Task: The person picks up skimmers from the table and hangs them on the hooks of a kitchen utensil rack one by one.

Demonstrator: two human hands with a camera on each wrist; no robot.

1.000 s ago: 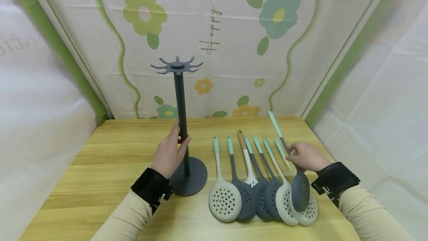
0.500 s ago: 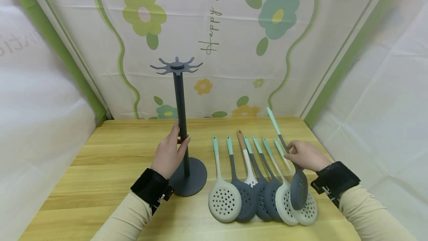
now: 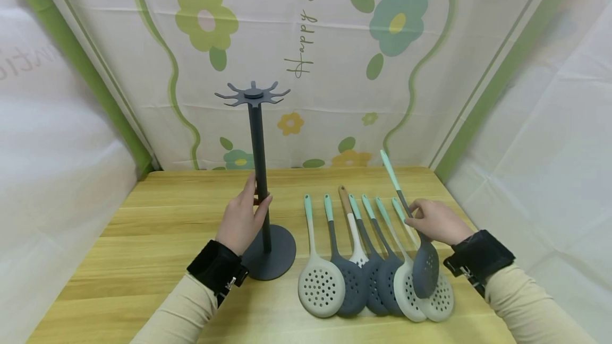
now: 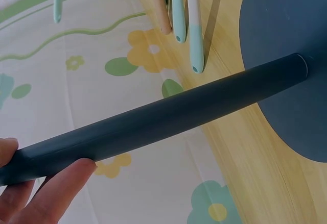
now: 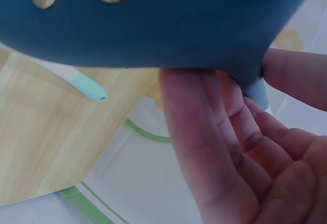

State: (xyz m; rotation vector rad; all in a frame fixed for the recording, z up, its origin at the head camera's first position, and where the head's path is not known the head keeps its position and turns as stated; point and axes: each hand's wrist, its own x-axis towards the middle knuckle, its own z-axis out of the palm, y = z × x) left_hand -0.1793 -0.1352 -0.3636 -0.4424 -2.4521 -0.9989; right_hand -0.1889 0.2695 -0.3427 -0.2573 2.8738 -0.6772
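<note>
A dark utensil stand (image 3: 258, 142), with a round base and a ring of prongs on top, stands upright left of centre. My left hand (image 3: 241, 217) grips its pole; in the left wrist view, fingers (image 4: 61, 188) lie on both sides of it. On the right, my right hand (image 3: 437, 222) holds a dark grey skimmer (image 3: 425, 269) low on its handle. That skimmer is raised above the others, its mint handle end pointing up and away from me. Its perforated head fills the top of the right wrist view. Below it lies a pale skimmer (image 3: 443, 301), partly covered.
Several more skimmers lie in an overlapping row between stand and right hand, among them a pale one (image 3: 321, 288) nearest the stand and one with a brown-tipped handle (image 3: 345, 200). The wooden table (image 3: 158, 238) ends at a flowered cloth (image 3: 325, 94) behind.
The right hand has tilted and shifted the dark skimmer slightly; its handle end has moved up and a little left. The left hand and the stand look unchanged.
</note>
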